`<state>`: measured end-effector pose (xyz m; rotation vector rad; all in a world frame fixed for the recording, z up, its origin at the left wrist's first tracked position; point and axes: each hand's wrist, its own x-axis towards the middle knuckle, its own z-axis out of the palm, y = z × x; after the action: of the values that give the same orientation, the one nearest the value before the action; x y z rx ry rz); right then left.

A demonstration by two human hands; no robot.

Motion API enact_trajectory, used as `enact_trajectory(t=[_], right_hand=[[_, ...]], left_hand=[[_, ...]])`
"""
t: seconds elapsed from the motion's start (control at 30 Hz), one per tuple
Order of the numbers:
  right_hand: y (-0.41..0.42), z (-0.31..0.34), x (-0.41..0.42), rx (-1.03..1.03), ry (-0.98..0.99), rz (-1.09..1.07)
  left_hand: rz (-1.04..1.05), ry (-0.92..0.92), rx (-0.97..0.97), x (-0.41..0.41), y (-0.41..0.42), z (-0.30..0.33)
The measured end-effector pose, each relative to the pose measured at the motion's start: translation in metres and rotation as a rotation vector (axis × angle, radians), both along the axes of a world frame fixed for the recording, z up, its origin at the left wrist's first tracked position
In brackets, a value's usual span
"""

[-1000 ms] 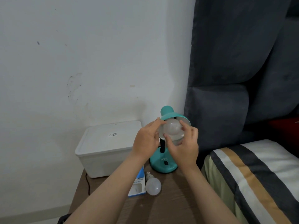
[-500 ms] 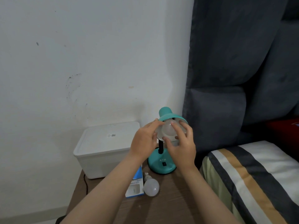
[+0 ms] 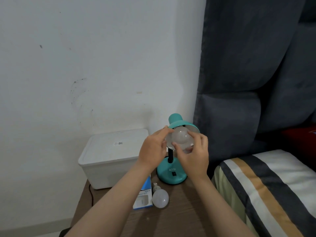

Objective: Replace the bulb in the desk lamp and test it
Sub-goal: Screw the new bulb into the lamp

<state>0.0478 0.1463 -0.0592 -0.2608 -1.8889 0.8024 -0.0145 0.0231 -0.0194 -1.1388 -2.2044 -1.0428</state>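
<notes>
**One head-worn view, looking forward and down**

There is a single wide-angle camera, worn on the person's head. It faces a white wall (image 3: 85,57) and tilts down onto a small table (image 3: 179,211) standing against it. Both forearms enter from the bottom edge, and the hands meet near the centre, close to the lens. The table's near edge falls below the frame; its far edge meets the wall. A headboard (image 3: 256,82) and a bed (image 3: 273,185) fill the right side. With only one view, no part of the scene is shared with another.
</notes>
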Motion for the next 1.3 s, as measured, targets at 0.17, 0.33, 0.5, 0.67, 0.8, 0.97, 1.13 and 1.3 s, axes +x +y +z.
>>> enact_trajectory(t=[0.17, 0.33, 0.5, 0.67, 0.8, 0.97, 1.13, 1.3], right_hand=[[-0.001, -0.002, -0.003, 0.12, -0.051, -0.017], [-0.003, 0.001, -0.005, -0.183, -0.158, -0.086], [-0.002, 0.003, 0.002, -0.033, -0.066, -0.037], [0.003, 0.007, -0.001, 0.099, -0.098, 0.015], [0.0, 0.011, -0.003, -0.011, -0.113, -0.046], [-0.003, 0.01, -0.003, -0.082, -0.108, -0.097], [0.001, 0.008, -0.001, 0.096, -0.047, 0.011], [0.004, 0.008, -0.004, -0.044, -0.052, -0.021]], left_hand=[[-0.014, -0.007, 0.015, 0.0, 0.0, -0.001], [-0.016, -0.009, 0.027, 0.0, -0.001, 0.0], [-0.033, -0.047, 0.011, -0.001, -0.002, 0.002], [-0.044, -0.078, 0.022, 0.001, -0.002, 0.007], [-0.049, -0.08, 0.024, 0.003, -0.002, 0.009], [-0.031, -0.09, -0.003, 0.002, -0.002, 0.009], [-0.034, -0.09, 0.0, 0.004, -0.001, 0.011], [-0.022, -0.095, 0.011, 0.003, -0.001, 0.01]])
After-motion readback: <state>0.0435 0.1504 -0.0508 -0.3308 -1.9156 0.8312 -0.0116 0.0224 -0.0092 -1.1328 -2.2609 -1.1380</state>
